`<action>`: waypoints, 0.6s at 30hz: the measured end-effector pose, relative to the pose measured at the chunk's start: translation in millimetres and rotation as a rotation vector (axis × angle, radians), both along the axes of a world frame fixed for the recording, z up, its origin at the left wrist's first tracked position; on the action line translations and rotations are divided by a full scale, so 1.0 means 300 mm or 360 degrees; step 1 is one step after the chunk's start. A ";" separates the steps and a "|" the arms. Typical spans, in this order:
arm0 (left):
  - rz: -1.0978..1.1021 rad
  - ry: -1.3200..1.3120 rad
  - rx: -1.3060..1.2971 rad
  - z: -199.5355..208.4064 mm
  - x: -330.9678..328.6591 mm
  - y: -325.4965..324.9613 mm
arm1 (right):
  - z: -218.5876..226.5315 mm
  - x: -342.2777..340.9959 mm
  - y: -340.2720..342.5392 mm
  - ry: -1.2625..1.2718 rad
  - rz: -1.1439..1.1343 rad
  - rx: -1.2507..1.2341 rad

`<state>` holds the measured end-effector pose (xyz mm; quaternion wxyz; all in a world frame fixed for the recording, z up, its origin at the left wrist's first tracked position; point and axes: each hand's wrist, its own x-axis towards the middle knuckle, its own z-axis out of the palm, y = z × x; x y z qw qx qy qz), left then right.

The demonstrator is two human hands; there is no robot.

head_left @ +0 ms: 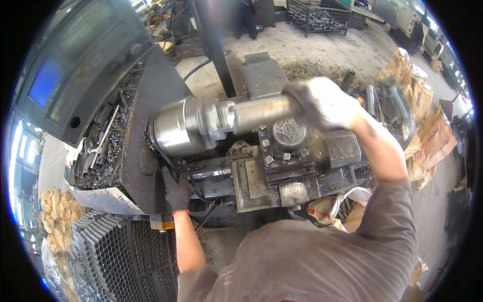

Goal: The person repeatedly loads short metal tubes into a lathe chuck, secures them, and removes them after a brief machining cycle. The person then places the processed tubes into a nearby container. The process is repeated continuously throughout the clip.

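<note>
A shiny lathe chuck point(178, 128) sticks out from the dark headstock, and a thick metal tube point(261, 112), smeared by motion, runs from its jaws to the right. My right hand point(327, 103), in a white and dark glove, closes round the tube's free end and is partly blurred. Just below lies the tool post point(289, 133) with its round cap and square-headed bolts. My left hand point(176, 192), in a dark glove, rests low against the headstock below the chuck, fingers stretched upward beside a black hose point(170, 163); their tips are hard to make out.
A control panel with a blue screen point(44, 83) stands at left above a tray of metal chips and tools point(103, 138). Stacked tubes point(108, 246) fill the lower left. Paper sacks point(425, 136) stand at right. A wire bin point(319, 19) is at the back, near a person's legs point(245, 22).
</note>
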<state>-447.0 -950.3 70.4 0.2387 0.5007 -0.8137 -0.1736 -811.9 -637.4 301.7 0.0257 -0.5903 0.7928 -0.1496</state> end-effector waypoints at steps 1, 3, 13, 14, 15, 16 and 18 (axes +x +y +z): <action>-0.0014 0.0124 -0.0007 -0.004 0.022 0.029 | -0.025 -0.067 -0.078 0.0202 -0.0109 0.0128; -0.0007 0.0286 0.0035 -0.022 0.089 0.096 | -0.082 -0.193 -0.173 0.0361 -0.0110 0.0120; 0.0683 0.1498 0.0664 -0.355 0.524 0.269 | -0.393 -0.360 -0.342 0.0018 0.0023 0.0787; 0.0845 0.1653 0.0688 -0.369 0.560 0.255 | -0.417 -0.371 -0.350 -0.0061 0.0049 0.0813; 0.1027 0.1752 0.0718 -0.377 0.592 0.234 | -0.445 -0.386 -0.357 -0.0120 0.0121 0.0836; 0.1074 0.2081 0.0857 -0.380 0.620 0.214 | -0.477 -0.407 -0.362 -0.0092 0.0173 0.0858; 0.1123 0.1957 0.0921 -0.374 0.659 0.179 | -0.559 -0.457 -0.374 -0.0013 0.0392 0.0790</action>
